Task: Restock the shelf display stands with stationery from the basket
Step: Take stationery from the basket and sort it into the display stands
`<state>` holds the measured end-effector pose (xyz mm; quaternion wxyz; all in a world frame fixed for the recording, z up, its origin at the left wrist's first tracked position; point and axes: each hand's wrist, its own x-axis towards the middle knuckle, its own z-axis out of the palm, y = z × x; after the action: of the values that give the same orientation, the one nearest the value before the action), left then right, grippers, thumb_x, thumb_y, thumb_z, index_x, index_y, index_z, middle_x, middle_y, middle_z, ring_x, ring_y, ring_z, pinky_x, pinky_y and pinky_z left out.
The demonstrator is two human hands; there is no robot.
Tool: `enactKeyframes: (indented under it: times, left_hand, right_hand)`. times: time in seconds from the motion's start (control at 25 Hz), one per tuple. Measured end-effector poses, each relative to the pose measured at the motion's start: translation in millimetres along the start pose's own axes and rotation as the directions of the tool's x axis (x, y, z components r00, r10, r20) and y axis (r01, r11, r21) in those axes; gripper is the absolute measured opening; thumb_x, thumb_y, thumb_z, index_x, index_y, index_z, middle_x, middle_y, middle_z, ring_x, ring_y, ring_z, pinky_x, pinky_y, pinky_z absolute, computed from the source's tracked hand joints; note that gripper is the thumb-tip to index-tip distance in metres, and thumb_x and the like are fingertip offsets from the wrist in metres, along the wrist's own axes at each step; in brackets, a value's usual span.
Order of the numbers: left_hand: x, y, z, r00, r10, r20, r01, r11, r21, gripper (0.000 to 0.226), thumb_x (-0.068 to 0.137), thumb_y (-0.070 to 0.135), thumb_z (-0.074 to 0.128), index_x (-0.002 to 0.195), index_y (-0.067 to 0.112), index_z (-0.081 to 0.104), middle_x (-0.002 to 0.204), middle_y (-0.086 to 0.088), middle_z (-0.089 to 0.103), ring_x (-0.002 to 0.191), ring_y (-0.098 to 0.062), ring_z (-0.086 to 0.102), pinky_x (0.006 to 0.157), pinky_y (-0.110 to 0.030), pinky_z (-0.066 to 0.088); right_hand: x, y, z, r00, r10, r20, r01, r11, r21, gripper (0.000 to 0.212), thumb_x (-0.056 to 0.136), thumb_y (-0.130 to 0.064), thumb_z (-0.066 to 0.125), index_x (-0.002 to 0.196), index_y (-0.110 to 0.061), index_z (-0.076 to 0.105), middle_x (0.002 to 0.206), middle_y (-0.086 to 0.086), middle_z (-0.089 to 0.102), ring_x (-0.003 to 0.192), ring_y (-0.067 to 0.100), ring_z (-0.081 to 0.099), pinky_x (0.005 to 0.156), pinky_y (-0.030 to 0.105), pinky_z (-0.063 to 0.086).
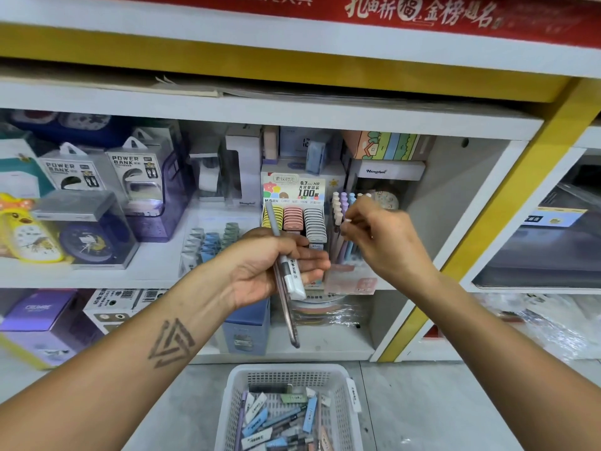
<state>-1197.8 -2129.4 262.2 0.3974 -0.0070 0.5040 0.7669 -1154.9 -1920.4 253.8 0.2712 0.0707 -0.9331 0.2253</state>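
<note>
My left hand (276,268) grips a small bundle of stationery (286,281): a grey pencil, a pinkish pencil and a white eraser, held in front of the shelf. My right hand (380,236) pinches a pastel pen (341,229) at its top, at the pen display stand (348,271) on the middle shelf. Just left of that stand is a lead-refill display (294,203) with yellow, pink and grey cases. The white basket (286,375) on the floor below holds several erasers, pens and refill cases.
The middle shelf carries power bank boxes (133,170), clocks (84,242) and a rack of small clips (211,242) to the left. Boxes fill the lower shelf (325,348). A yellow shelf post (487,219) stands right, with plastic-wrapped goods beyond.
</note>
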Motion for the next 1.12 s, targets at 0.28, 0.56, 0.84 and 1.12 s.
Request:
enactKeyframes:
  times: [0.28,0.56,0.84,1.12]
  left_hand:
    - [-6.2,4.8,2.4,0.990,0.097,0.098,-0.089,0.993,-0.079,0.043,0.091,-0.016,0.038,0.134,-0.009,0.042,0.115,-0.032,0.066,0.107,-0.043,0.067,0.094,-0.050,0.053]
    - [-5.1,9.7,3.4,0.964,0.263,0.031,-0.257,0.958,-0.130,0.037,0.094,-0.014,0.043,0.130,-0.010,0.048,0.115,-0.024,0.069,0.106,-0.035,0.069,0.090,-0.051,0.056]
    - [-6.7,16.5,-8.2,0.953,0.280,-0.115,-0.287,0.956,-0.054,0.026,0.096,-0.006,0.049,0.121,-0.006,0.057,0.100,-0.023,0.073,0.086,-0.033,0.073,0.066,-0.047,0.061]
    - [-9.4,14.1,-23.5,0.983,0.152,-0.099,-0.142,0.984,0.108,0.016,0.094,0.009,0.060,0.102,-0.004,0.065,0.069,-0.014,0.063,0.041,-0.009,0.038,0.035,-0.016,0.028]
  right_hand:
    - [7.3,0.9,3.8,0.990,-0.119,0.082,0.131,0.979,-0.158,0.009,0.091,-0.007,0.066,0.094,-0.005,0.073,0.089,0.007,0.068,0.083,0.027,0.064,0.073,0.040,0.052]
    - [5.8,-42.8,8.1,0.858,0.272,0.436,-0.498,0.647,0.577,0.020,0.087,-0.014,0.075,0.094,-0.004,0.059,0.066,0.011,0.071,0.048,0.019,0.060,0.041,0.024,0.039]
    - [8.0,-53.2,3.9,0.835,0.310,0.455,-0.549,0.416,0.724,0.038,0.083,0.008,0.072,0.119,0.001,0.060,0.069,0.018,0.070,0.050,0.017,0.063,0.049,0.021,0.051]
    - [14.0,-66.8,14.0,0.878,0.245,0.410,-0.478,0.477,0.738,0.054,0.084,0.011,0.069,0.131,-0.010,0.053,0.075,0.022,0.072,0.057,0.024,0.069,0.056,0.025,0.056]
